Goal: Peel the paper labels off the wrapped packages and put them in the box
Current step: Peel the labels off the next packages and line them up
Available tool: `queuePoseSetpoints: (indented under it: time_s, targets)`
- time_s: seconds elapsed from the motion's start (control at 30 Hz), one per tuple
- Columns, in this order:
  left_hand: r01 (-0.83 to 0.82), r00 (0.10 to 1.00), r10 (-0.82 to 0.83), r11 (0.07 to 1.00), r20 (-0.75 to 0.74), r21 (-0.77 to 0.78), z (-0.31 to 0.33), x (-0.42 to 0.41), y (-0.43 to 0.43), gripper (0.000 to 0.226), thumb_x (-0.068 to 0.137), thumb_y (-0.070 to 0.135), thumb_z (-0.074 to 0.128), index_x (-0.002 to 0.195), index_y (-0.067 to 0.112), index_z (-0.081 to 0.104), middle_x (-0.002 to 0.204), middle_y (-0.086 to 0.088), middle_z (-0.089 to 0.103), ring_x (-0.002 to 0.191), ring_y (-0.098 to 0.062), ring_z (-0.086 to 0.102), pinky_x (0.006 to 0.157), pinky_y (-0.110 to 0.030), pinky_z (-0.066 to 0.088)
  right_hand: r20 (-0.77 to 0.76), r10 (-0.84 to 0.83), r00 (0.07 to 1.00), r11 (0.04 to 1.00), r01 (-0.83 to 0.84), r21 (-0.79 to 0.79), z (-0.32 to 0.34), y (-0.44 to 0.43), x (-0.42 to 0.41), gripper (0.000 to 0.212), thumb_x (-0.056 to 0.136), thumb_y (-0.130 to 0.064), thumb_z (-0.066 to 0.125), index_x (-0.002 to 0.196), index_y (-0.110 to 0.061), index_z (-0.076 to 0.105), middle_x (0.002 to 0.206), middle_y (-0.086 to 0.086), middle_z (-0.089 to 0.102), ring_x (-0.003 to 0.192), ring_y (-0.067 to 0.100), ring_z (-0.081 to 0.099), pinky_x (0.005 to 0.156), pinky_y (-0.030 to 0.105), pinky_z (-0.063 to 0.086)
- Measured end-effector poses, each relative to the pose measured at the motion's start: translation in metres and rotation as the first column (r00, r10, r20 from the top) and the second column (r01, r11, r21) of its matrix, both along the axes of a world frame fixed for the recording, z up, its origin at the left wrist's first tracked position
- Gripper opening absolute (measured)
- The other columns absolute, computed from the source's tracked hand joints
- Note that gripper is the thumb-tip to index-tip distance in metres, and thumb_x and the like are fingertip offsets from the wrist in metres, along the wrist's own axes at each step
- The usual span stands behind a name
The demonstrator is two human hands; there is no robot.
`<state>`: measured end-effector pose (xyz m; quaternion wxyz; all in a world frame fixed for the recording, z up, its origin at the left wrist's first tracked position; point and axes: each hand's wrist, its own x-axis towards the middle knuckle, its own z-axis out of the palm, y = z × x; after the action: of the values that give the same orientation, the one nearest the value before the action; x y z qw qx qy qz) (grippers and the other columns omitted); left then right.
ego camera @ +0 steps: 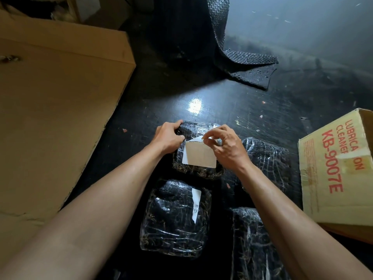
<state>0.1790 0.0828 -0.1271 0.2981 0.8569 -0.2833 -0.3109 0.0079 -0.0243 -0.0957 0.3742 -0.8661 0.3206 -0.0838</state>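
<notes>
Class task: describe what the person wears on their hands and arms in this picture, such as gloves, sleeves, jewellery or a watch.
Nothing is worn. The left hand and right hand are bare, without gloves, rings or a watch. Both forearms are uncovered up to the picture's lower edge; no sleeve shows.

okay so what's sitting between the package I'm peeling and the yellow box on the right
In the head view, another wrapped package lies on the dark floor between the package being peeled and the yellow box, partly hidden behind the right hand.
</notes>
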Motion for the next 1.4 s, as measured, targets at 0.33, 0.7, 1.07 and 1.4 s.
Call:
queuePoseSetpoints:
  time_s: [0.33,0.7,1.07,1.4]
  targets:
    - [0.036,0.999,-0.036,0.999,-0.039,-0.011,-0.007,0.000,0.008,0.066,0.093,0.027,0.064,0.153,0.040,0.040,0.151,-0.003,0.051,0.142,-0.024,0.045,0.112,-0.030,0.033,0.004,-0.037,0.999,0.999,0.037,0.029,0.006,0.005,-0.005,0.025,0.093,-0.022,0.069,0.082,-0.045,0.065,0.099,-0.008,0.055,0.108,0.018,0.055,0.094,0.039,0.050]
    - [-0.160,0.981,0.147,0.982,-0.122,-0.104,-0.015,-0.025,0.019,0.062,0.094,0.041,0.067,0.151,0.029,0.045,0.143,0.000,0.060,0.135,-0.021,0.052,0.115,-0.034,0.038,0.002,-0.064,0.998,0.997,0.064,0.034,0.002,0.006,-0.010,0.026,0.093,-0.018,0.068,0.088,-0.044,0.067,0.103,-0.007,0.057,0.109,0.020,0.056,0.095,0.048,0.051]
    - [-0.250,0.966,0.236,0.958,-0.109,-0.143,-0.011,-0.029,0.018,0.059,0.090,0.035,0.074,0.145,0.031,0.054,0.138,0.002,0.063,0.129,-0.014,0.057,0.106,-0.020,0.036,-0.016,-0.019,1.000,1.000,0.019,-0.001,0.011,0.008,-0.013,0.020,0.094,-0.019,0.068,0.090,-0.038,0.069,0.103,-0.002,0.056,0.105,0.017,0.052,0.083,0.027,0.046]
    - [-0.219,0.974,0.208,0.967,-0.095,-0.131,-0.008,-0.028,0.016,0.059,0.090,0.034,0.073,0.145,0.034,0.053,0.135,0.000,0.066,0.128,-0.016,0.056,0.106,-0.021,0.037,-0.045,-0.002,0.999,1.000,0.001,-0.029,0.018,0.011,-0.016,0.012,0.094,-0.019,0.068,0.096,-0.029,0.073,0.104,-0.002,0.057,0.103,0.014,0.052,0.083,0.022,0.046]
